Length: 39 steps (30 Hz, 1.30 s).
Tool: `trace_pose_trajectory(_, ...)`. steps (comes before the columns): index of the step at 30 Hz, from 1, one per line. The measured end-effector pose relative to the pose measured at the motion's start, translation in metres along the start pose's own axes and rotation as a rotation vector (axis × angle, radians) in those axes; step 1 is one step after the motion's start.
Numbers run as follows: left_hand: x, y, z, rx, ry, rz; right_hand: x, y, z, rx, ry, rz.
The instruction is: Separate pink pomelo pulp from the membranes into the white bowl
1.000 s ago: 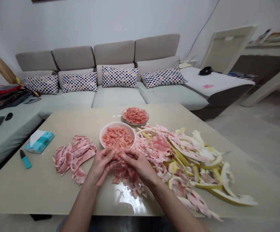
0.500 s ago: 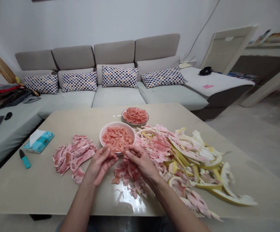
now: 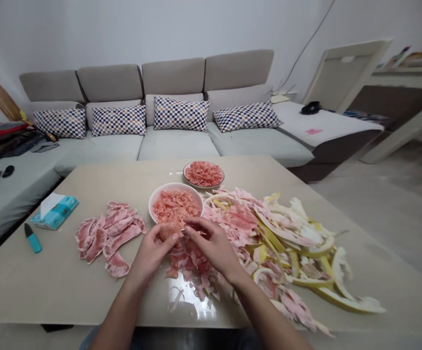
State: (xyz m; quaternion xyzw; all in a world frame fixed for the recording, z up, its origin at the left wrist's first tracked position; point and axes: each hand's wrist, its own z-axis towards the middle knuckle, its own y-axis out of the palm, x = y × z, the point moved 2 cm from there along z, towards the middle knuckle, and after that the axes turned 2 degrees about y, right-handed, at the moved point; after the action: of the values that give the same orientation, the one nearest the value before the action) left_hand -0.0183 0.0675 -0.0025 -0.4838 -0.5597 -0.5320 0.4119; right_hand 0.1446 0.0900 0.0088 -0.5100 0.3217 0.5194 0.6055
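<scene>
My left hand (image 3: pixel 155 249) is closed around a piece of pomelo flesh (image 3: pixel 170 231), just in front of a white bowl (image 3: pixel 153 219). Beside it my right hand (image 3: pixel 211 244) has thumb and forefinger drawn together near the bowl's front rim; whatever lies between them is too small to tell. Peeled pink pulp (image 3: pixel 176 205) fills the bowl. Unpeeled pomelo segments (image 3: pixel 118 231) lie in a heap left of my left hand. Under and behind my right hand are scraps of segment skin (image 3: pixel 192 257).
A dark-rimmed plate (image 3: pixel 184 175) of pulp stands behind the bowl. Pomelo rind (image 3: pixel 291 243) and membranes cover the table's right side. On the left lie a tissue pack (image 3: pixel 59 214) and a knife (image 3: pixel 34 241) with a turquoise handle. A sofa (image 3: pixel 176 146) stands beyond the table.
My left hand has turned so the pomelo piece shows more, and my right hand has shifted slightly, its fingers more curled. The view has moved a little.
</scene>
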Motion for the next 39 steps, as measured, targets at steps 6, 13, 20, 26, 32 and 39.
trace_pose_trajectory(6, -0.001, 0.004, 0.001, -0.001, 0.137, 0.296, -0.01, 0.001, -0.011, 0.021, -0.318, -0.244)
trace_pose_trajectory(13, 0.002, 0.007, -0.002, -0.023, 0.135, 0.351, -0.009, 0.003, -0.015, 0.01, -0.358, -0.375)
trace_pose_trajectory(20, 0.002, 0.004, -0.001, 0.01, 0.154, 0.396, -0.008, -0.013, -0.009, 0.033, -0.169, -0.349)
trace_pose_trajectory(26, 0.0, 0.003, 0.0, 0.01, 0.148, 0.359, 0.008, -0.025, -0.012, -0.314, 0.187, -0.808)
trace_pose_trajectory(32, 0.002, 0.006, -0.001, -0.01, 0.167, 0.377, -0.012, -0.012, -0.015, -0.072, -0.154, -0.311)
trace_pose_trajectory(39, 0.0, 0.004, -0.001, -0.025, 0.223, 0.39, -0.02, -0.008, -0.016, 0.016, -0.22, -0.213)
